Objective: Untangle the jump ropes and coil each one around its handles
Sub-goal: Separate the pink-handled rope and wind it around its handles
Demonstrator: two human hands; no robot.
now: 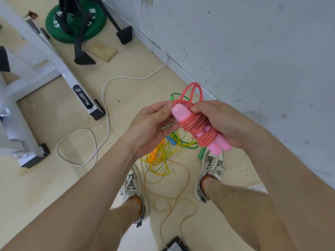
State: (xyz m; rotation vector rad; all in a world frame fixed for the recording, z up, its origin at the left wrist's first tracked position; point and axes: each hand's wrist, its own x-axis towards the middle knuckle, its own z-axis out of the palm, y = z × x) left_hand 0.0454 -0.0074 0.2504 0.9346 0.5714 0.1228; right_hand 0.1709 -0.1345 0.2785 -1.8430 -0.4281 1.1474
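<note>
**Securing the Last Loop on the Pink Rope**

**Status.** The pink jump rope (196, 127) is held in the air between both hands, above the floor (54, 187). Its turns are wound closely round the two pink handles (178, 113), which lie side by side. The right hand (223, 122) is clamped round the wound bundle, with its fingertips at the root of a free loop (194, 89) that stands up above the coil. The left hand (150, 125) pinches the upper end of the handles between thumb and fingers.

**Recommended procedure.**
1. Hold the right-hand clamp firm. If it slackens, the stiff turns will probably spring apart.
2. Take the loop with the left hand and pass it over the handle ends or under the last turn.
3. Draw it snug without dragging the neighbouring turns.
4. Set the finished coil well away from the tangle (163, 158) of yellow, green and orange ropes on the floor between the shoes (212, 165). That tangle is not yet separated.
</note>
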